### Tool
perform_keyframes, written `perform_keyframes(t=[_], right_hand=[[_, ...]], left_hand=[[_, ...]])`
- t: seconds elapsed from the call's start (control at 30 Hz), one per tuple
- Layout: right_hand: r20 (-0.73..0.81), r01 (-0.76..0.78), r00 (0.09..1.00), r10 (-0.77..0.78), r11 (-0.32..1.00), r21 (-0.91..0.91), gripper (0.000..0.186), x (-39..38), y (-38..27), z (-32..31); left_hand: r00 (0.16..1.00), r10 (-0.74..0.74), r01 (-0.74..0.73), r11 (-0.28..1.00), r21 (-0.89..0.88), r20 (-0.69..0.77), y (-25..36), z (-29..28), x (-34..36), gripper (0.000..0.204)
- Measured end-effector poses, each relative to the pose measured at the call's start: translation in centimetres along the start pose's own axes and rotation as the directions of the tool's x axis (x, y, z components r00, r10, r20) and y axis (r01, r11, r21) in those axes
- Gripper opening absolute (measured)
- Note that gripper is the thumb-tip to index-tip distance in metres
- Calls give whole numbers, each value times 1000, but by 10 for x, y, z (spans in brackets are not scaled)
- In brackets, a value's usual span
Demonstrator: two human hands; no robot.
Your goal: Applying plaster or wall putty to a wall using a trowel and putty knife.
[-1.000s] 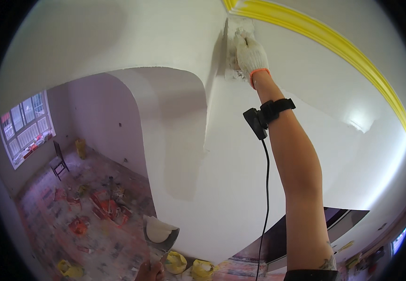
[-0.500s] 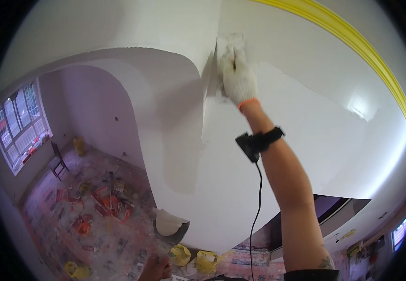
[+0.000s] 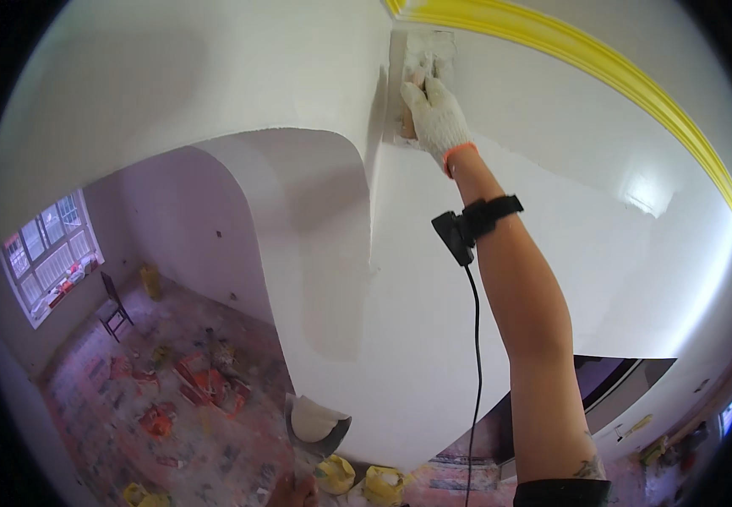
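Reaching high w/ the R hand (image 3: pixel 435 111), in a white knit glove (image 3: pixel 447 128) w/ orange cuff (image 3: pixel 459 155), and what a stretch! Gripping a flat trowel (image 3: pixel 432 49) w/ fingers curled firmly round its handle, approx. fully closed. Holding it flat to the white wall (image 3: pixel 425 338), just beside the inner corner, a bit below the yellow moulding (image 3: pixel 586 42), w/ putty smeared on the plate. On the wall to the R: a ragged-edged coat, incl. one bright shiny patch (image 3: pixel 647 190). Strapped round the R forearm near the wrist: a black device (image 3: pixel 457 232) w/ a thin cable (image 3: pixel 478 363) hanging down.

Down low, almost cut off by the bottom edge: the L hand (image 3: pixel 294 490), bare, dim & a bit blurred. Looks closed round the handle of a broad curved scraper (image 3: pixel 338 438), though hard to tell exactly how tight. On that blade: a thick white lump of putty (image 3: pixel 314 418), well apart from the trowel.

Just beyond, on the stained floor (image 3: pixel 248 456): two yellow bags (image 3: pixel 336 475) side by side. Over L, thru the arch (image 3: pixel 311 194): red bags (image 3: pixel 205 384) strewn about, plus a dark chair (image 3: pixel 114 313) near a barred window (image 3: pixel 49 253).
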State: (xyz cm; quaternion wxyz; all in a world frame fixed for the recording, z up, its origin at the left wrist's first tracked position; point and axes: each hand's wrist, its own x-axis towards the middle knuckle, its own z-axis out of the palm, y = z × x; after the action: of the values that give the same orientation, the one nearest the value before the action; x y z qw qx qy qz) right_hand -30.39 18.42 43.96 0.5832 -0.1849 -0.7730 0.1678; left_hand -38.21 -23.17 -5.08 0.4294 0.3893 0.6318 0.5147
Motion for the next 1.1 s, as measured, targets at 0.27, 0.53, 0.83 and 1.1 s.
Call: perform_keyframes(t=[0.27,0.53,0.83,1.1], right_hand=[[-15,38,999,-38,999,-27,51,26,4,16],[-83,24,996,-36,989,-143,60,45,21,8],[-294,-95,955,40,980,-175,48,1,8,-157],[-346,-162,925,159,987,22,44,-39,26,-308]], left_hand=[[908,-419,327,741,-587,-23,32,16,-25,38],[909,-414,342,661,-668,55,49,15,-29,34],[966,-254,254,916,-310,41,86,41,-1,36],[929,-362,369,905,-210,76,127,83,12,29]])
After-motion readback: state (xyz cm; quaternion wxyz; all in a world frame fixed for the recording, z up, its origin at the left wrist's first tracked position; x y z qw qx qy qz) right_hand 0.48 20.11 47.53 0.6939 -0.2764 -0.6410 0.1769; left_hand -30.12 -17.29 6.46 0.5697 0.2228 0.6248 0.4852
